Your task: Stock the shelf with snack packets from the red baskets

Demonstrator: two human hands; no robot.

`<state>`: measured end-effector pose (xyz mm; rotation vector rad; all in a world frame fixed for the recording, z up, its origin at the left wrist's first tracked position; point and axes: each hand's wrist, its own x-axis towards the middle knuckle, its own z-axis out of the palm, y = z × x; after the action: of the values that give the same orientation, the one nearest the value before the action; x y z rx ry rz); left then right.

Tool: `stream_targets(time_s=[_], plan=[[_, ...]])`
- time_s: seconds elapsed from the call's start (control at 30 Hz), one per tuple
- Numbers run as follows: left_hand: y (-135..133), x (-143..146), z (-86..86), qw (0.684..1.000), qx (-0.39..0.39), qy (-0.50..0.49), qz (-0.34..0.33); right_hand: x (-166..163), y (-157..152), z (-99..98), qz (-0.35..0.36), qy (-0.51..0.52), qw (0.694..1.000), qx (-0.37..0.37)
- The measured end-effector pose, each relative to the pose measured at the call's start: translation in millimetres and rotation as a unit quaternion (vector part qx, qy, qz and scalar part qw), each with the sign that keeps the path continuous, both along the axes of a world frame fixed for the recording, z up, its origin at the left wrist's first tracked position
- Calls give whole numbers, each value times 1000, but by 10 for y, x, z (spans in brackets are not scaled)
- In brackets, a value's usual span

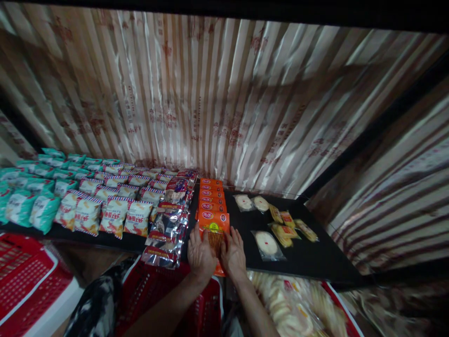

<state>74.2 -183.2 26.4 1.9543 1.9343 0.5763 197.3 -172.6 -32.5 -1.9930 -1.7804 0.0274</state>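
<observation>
Hands (200,255) on orange packet (213,222), shelf edge (301,269)

orange packet (213,224): lower half covered | labels (87,216): unreadable | red basket (21,276): cropped left

Print on orange packets (213,220), striped snack bags (114,213), wall covering (224,103): too blurred, none legible.

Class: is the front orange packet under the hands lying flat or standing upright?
Lying flat: the orange packet lies face up on the black shelf, left hand and right hand on it.
</observation>
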Motion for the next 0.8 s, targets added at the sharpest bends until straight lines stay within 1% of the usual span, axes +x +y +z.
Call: stream_targets(time_s=[0.07,0.17,0.3,0.43,0.53,0.63,0.73,0.8], plan=[[12,75,-4,999,31,-6,-36,25,11,-57,11,12,1000,11],[140,206,-30,996,40,-16,-82,61,10,-90,18,31,999,17],[424,327,-124,995,37,-15,-92,101,6,-93,26,39,999,6],[601,343,-297,996,23,-7,-87,120,18,-128,28,35,999,15],[621,326,-435,996,18,5,-83,123,35,-153,28,51,998,24],[606,316,-523,995,40,15,-86,129,77,-146,15,79,996,39],[598,315,-544,995,53,20,-86,140,154,-120,-1,103,993,52],[597,315,-529,995,52,19,-86,149,209,-112,10,112,993,45]])
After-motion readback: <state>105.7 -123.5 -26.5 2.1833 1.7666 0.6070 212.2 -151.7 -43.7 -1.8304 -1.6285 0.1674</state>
